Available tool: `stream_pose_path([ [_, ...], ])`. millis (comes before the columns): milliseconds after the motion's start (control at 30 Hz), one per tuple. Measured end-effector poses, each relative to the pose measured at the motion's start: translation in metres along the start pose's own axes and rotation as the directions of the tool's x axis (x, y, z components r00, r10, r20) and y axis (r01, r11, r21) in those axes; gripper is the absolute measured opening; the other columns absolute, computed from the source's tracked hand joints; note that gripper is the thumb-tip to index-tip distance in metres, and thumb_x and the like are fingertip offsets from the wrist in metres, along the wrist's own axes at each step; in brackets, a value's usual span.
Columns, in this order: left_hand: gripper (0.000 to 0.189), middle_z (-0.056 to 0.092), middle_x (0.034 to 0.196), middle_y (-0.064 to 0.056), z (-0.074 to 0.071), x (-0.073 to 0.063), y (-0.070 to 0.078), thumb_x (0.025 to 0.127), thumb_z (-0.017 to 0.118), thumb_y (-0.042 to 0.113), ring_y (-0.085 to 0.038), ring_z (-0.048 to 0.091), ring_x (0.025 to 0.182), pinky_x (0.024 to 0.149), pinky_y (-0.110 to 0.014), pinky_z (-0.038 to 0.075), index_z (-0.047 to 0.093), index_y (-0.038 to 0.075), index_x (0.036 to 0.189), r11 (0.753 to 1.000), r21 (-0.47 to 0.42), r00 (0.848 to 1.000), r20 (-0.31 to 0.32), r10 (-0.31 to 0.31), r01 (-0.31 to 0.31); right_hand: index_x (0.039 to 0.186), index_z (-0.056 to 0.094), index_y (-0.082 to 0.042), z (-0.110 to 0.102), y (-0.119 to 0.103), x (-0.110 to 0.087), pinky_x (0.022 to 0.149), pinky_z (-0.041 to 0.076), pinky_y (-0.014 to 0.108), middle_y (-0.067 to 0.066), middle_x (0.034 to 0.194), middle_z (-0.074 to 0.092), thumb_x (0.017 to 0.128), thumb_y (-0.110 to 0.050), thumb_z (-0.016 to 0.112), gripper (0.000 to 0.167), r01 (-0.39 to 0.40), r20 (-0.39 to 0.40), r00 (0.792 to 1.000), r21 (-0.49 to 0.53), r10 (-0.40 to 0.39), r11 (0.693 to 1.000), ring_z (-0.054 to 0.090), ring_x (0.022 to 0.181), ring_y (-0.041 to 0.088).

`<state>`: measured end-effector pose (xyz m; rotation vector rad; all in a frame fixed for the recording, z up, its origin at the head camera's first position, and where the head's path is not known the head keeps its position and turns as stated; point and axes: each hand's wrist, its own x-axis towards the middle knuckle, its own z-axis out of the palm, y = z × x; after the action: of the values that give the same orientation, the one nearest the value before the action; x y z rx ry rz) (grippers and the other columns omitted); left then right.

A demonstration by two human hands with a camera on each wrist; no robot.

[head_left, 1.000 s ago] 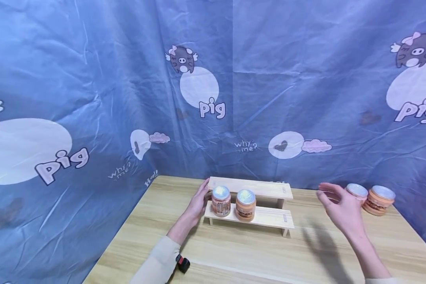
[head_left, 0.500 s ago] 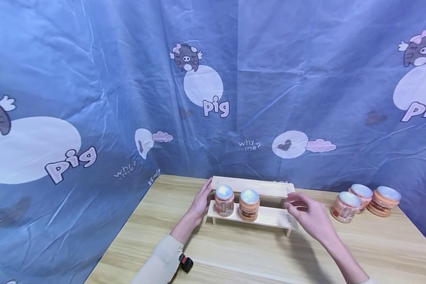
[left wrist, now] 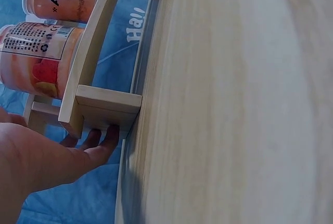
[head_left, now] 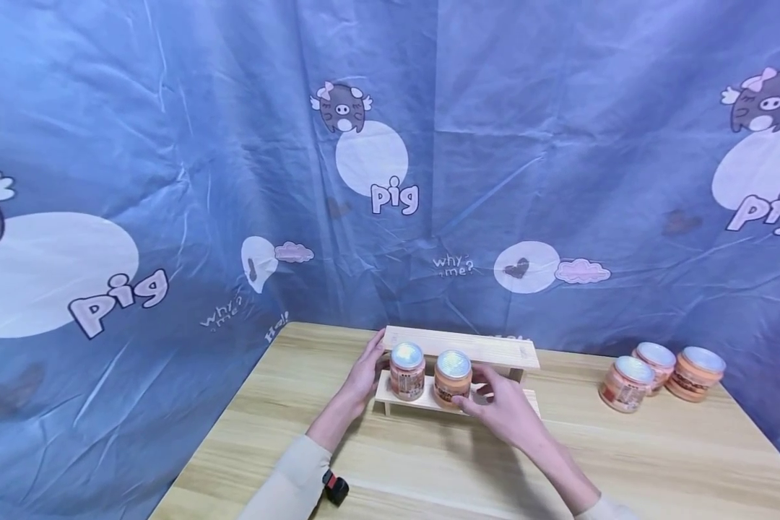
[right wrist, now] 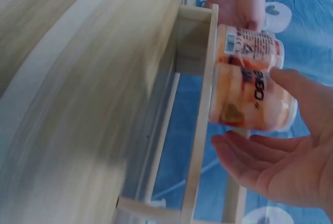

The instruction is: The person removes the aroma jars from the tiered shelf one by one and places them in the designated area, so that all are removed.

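Note:
A two-step wooden rack (head_left: 513, 353) stands on the table. Its lower step bears two orange jars with silvery lids, the left jar (head_left: 407, 377) and the right jar (head_left: 453, 393), both upright. At the rack's left end is my left hand (head_left: 362, 375); in the left wrist view its fingertips (left wrist: 108, 140) touch the outer face of the end leg. My right hand (head_left: 508, 412) is round the right jar, thumb across its front and fingers along its right side. The right wrist view shows the thumb (right wrist: 291, 83) on this jar and the fingers close below it.
Three more jars stand in a group on the right of the table: a front jar (head_left: 626, 393), a jar behind it (head_left: 656, 372) and a far-right jar (head_left: 692, 383). A blue curtain (head_left: 559, 180) with pig prints hangs behind the table (head_left: 266, 419).
My right hand has moved left, from the grouped jars past the rack's right end to the right jar on the lower step. My left hand has stayed at the rack's left end.

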<state>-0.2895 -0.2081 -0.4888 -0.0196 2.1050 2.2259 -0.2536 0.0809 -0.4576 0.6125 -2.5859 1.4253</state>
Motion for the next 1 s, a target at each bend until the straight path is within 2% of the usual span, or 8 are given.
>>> stream_pose_path([
  [67, 0.056, 0.036, 0.159, -0.019, 0.001, 0.000, 0.000, 0.110, 0.036, 0.044, -0.039, 0.040, 0.140, 0.086, -0.036, 0.045, 0.024, 0.032, 0.163, 1.000, 0.003, 1.000, -0.002, 0.002, -0.002, 0.128, 0.063, 0.001, 0.006, -0.001, 0.003, 0.076, 0.059, 0.043, 0.013, 0.107, 0.072, 0.079, -0.030, 0.090, 0.064, 0.006, -0.004, 1.000, -0.006, -0.006, 1.000, 0.070, 0.086, 0.026],
  [133, 0.056, 0.036, 0.159, -0.018, 0.003, 0.001, 0.000, 0.110, 0.036, 0.043, -0.038, 0.041, 0.140, 0.067, -0.025, 0.038, 0.025, 0.031, 0.163, 1.000, 0.003, 1.000, 0.000, 0.004, -0.004, 0.129, 0.062, 0.002, 0.011, -0.001, 0.005, 0.075, 0.059, 0.042, 0.013, 0.107, 0.072, 0.077, -0.031, 0.092, 0.069, 0.001, -0.019, 1.000, -0.008, -0.001, 1.000, 0.069, 0.085, 0.024],
  [233, 0.055, 0.034, 0.160, -0.018, 0.004, 0.001, -0.001, 0.110, 0.036, 0.042, -0.037, 0.041, 0.140, 0.056, -0.023, 0.027, 0.025, 0.032, 0.163, 1.000, 0.003, 1.000, 0.006, 0.004, -0.004, 0.132, 0.059, 0.003, 0.017, -0.001, 0.006, 0.076, 0.059, 0.040, 0.014, 0.108, 0.071, 0.075, -0.027, 0.093, 0.072, -0.007, -0.047, 0.999, 0.004, 0.007, 1.000, 0.069, 0.089, 0.023],
  [300, 0.055, 0.034, 0.160, -0.018, 0.004, 0.002, -0.001, 0.110, 0.037, 0.043, -0.037, 0.040, 0.140, 0.060, -0.023, 0.030, 0.026, 0.033, 0.163, 1.000, 0.009, 1.000, 0.006, 0.006, -0.006, 0.134, 0.057, 0.004, 0.020, 0.001, 0.007, 0.076, 0.059, 0.038, 0.015, 0.110, 0.071, 0.076, -0.023, 0.093, 0.073, -0.002, -0.062, 0.998, 0.023, 0.003, 1.000, 0.069, 0.092, 0.024],
  [400, 0.056, 0.032, 0.161, -0.019, 0.004, 0.001, -0.001, 0.109, 0.036, 0.045, -0.040, 0.038, 0.142, 0.089, -0.038, 0.043, 0.026, 0.034, 0.162, 1.000, 0.012, 1.000, -0.001, 0.004, -0.004, 0.135, 0.055, 0.005, 0.025, 0.004, 0.007, 0.077, 0.059, 0.036, 0.016, 0.110, 0.070, 0.077, -0.018, 0.092, 0.073, 0.005, -0.074, 0.997, 0.059, -0.001, 0.998, 0.069, 0.094, 0.026],
  [500, 0.056, 0.028, 0.163, -0.019, 0.003, 0.001, -0.002, 0.109, 0.036, 0.047, -0.042, 0.035, 0.143, 0.109, -0.064, 0.028, 0.027, 0.034, 0.162, 1.000, 0.014, 1.000, -0.006, 0.006, -0.006, 0.135, 0.055, 0.004, 0.028, 0.005, 0.007, 0.077, 0.060, 0.036, 0.016, 0.110, 0.071, 0.076, -0.015, 0.092, 0.072, 0.002, -0.088, 0.996, 0.085, 0.005, 0.996, 0.070, 0.094, 0.026],
  [567, 0.056, 0.026, 0.163, -0.020, 0.002, 0.000, -0.003, 0.109, 0.036, 0.047, -0.043, 0.033, 0.143, 0.112, -0.069, 0.020, 0.026, 0.034, 0.163, 1.000, 0.007, 1.000, -0.003, 0.005, -0.005, 0.134, 0.057, 0.003, 0.030, 0.005, 0.006, 0.077, 0.060, 0.036, 0.015, 0.109, 0.071, 0.075, -0.016, 0.093, 0.071, -0.007, -0.096, 0.995, 0.096, 0.016, 0.995, 0.070, 0.094, 0.027],
  [1000, 0.057, 0.029, 0.162, -0.020, 0.001, -0.002, -0.007, 0.109, 0.035, 0.046, -0.043, 0.033, 0.143, 0.112, -0.069, 0.018, 0.023, 0.033, 0.163, 1.000, -0.003, 1.000, 0.010, 0.027, -0.027, 0.129, 0.063, -0.001, 0.032, 0.009, 0.007, 0.076, 0.060, 0.032, 0.010, 0.104, 0.073, 0.072, -0.016, 0.095, 0.067, -0.009, -0.133, 0.991, 0.107, 0.023, 0.994, 0.071, 0.093, 0.024],
])
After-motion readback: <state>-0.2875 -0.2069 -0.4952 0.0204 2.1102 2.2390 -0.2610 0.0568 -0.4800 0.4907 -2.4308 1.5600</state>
